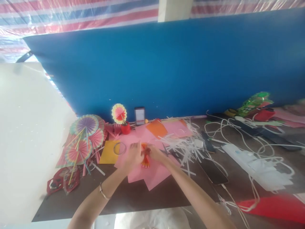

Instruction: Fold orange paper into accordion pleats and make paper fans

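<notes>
Between my two hands is a small pleated paper fan (145, 162) in orange and yellow, its folds spreading downward. My left hand (135, 153) is closed on its left side, and my right hand (153, 153) pinches it near the top from the right. Under them lie overlapping sheets of pink paper (152, 178). Left of my left hand, a round silvery ring (119, 148) rests partly on a yellow sheet (106, 156). Scissors (165, 149) lie just right of my right hand, partly hidden among paper strips.
Finished paper fans (85, 125) on sticks lie at the left. A pinwheel-like fan (119, 113) stands in a red holder (125, 128) beside a propped phone (139, 116). White paper strips (184, 146), a dark phone (215, 173), cables and a white power strip (252, 163) spread rightward.
</notes>
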Demonstrator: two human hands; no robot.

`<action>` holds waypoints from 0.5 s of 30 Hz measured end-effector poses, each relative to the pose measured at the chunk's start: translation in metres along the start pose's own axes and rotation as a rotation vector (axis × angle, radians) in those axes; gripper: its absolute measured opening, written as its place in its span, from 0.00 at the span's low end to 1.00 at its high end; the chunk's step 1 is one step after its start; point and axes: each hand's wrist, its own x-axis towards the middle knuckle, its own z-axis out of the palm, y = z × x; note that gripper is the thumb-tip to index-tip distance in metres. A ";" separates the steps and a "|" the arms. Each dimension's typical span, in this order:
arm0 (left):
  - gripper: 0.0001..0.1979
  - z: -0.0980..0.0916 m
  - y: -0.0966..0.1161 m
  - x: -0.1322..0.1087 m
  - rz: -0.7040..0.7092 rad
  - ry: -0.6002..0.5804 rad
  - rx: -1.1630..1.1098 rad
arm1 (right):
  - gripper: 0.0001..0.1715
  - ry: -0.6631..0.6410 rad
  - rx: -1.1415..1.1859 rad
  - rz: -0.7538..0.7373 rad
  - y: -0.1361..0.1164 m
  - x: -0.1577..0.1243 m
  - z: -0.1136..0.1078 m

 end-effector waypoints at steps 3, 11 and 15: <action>0.15 0.011 0.011 -0.019 0.077 -0.086 0.274 | 0.08 0.022 0.032 -0.023 0.002 0.000 0.002; 0.08 0.029 0.009 -0.015 -0.043 -0.077 0.171 | 0.09 0.179 0.215 0.040 0.001 -0.005 0.003; 0.09 0.037 0.008 -0.008 -0.177 -0.065 -0.035 | 0.12 0.229 0.339 0.082 -0.004 -0.008 0.001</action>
